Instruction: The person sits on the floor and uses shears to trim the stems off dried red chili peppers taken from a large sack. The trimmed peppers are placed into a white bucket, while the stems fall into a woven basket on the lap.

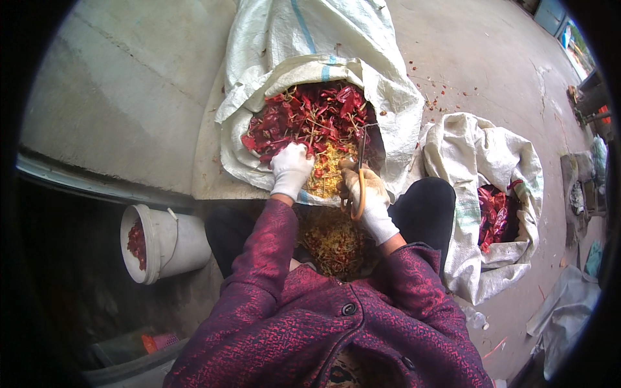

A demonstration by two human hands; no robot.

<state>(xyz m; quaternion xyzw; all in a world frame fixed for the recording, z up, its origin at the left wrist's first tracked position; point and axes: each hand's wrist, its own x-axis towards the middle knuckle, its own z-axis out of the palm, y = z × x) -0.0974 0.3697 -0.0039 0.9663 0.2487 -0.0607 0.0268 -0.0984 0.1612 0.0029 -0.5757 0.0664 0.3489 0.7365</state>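
Observation:
A white woven sack (393, 102) lies before me with its mouth rolled back, full of dried red chili peppers (310, 111) with stems. Yellow seeds (330, 167) cover the near part of its opening. My left hand (292, 167), in a white knit glove, reaches into the peppers at the near left, its fingertips closed around a red pepper piece. My right hand (368, 194), in a soiled white glove, holds scissors with orange handles (361, 194); the blades point away from me over the right side of the peppers. Stems and seeds (337, 242) lie heaped between my legs.
At the left, a white bucket (187, 242) lies tilted, with red pieces inside. A second woven sack (461, 160) with dried red peppers stands at the right. Red bits are scattered on the concrete floor (490, 72). A clear plastic bottle (476, 320) lies at the lower right.

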